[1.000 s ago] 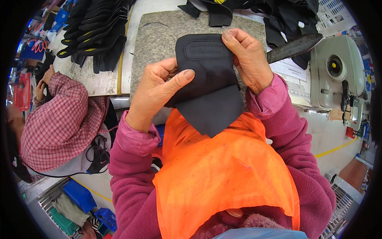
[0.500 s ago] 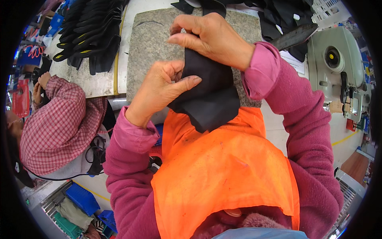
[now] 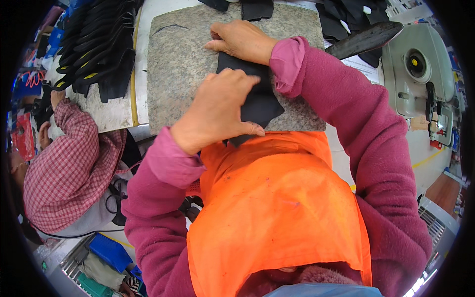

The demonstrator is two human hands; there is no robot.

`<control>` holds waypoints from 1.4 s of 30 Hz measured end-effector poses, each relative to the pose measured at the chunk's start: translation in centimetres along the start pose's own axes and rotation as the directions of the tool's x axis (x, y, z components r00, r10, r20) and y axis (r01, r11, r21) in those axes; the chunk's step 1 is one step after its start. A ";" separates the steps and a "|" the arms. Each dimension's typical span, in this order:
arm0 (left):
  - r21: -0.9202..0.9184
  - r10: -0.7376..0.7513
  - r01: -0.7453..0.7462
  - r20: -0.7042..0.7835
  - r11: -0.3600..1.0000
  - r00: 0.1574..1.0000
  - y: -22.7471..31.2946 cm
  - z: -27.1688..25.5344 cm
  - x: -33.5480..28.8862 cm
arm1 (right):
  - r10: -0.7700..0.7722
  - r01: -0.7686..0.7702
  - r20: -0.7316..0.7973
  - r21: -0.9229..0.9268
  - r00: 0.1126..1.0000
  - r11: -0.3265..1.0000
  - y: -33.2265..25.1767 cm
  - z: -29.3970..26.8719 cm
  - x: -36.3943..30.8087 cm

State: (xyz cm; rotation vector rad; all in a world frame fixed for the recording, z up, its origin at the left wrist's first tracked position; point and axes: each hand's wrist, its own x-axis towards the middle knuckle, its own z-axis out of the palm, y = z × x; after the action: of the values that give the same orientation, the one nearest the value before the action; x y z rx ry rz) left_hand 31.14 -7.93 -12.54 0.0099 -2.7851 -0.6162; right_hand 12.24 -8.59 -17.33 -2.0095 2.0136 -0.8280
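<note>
A limp black piece of cloth or leather (image 3: 267, 105) lies on a mottled grey stone slab (image 3: 183, 59), its near end reaching the slab's front edge by my orange apron. My left hand (image 3: 217, 106) rests over its left side, thumb stretched toward the near end and fingers reaching across the middle. At the far end, my right hand (image 3: 245, 40) is closed with thumb and forefinger bent at the piece's far-left corner. The palm and wrist cover part of that edge, so the grip itself is partly hidden.
More black pieces (image 3: 257, 9) lie beyond the slab and at far right, near a dark blade-like tool (image 3: 366, 40). A pale green machine (image 3: 420, 69) stands at right. Stacked black parts (image 3: 99, 49) sit at left, beside a co-worker in a checked shirt (image 3: 64, 163).
The black piece has gone from being held up above the slab to lying on it. My left hand has opened and moved over it; my right hand has lowered slightly.
</note>
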 end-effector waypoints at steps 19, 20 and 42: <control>-0.226 0.145 -0.109 0.149 0.968 0.978 0.1 5.0 0.6 | -0.395 0.319 -0.213 -0.320 0.893 0.892 3.9 -0.3 -4.8; -0.230 0.142 -0.098 0.182 0.968 0.973 0.3 5.3 0.6 | -0.366 0.290 -0.190 -0.335 0.911 0.896 4.0 -0.4 -4.9; 0.097 0.022 -0.022 -0.001 0.995 1.000 0.0 6.1 1.5 | -0.328 0.294 -0.120 -0.236 0.937 0.926 3.6 0.2 -2.6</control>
State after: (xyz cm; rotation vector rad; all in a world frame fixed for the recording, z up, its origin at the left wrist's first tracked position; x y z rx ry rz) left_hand 28.00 -5.49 -17.46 -0.0005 -2.8064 -0.4750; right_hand 9.40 -6.40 -19.89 -2.5103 1.9647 -0.8855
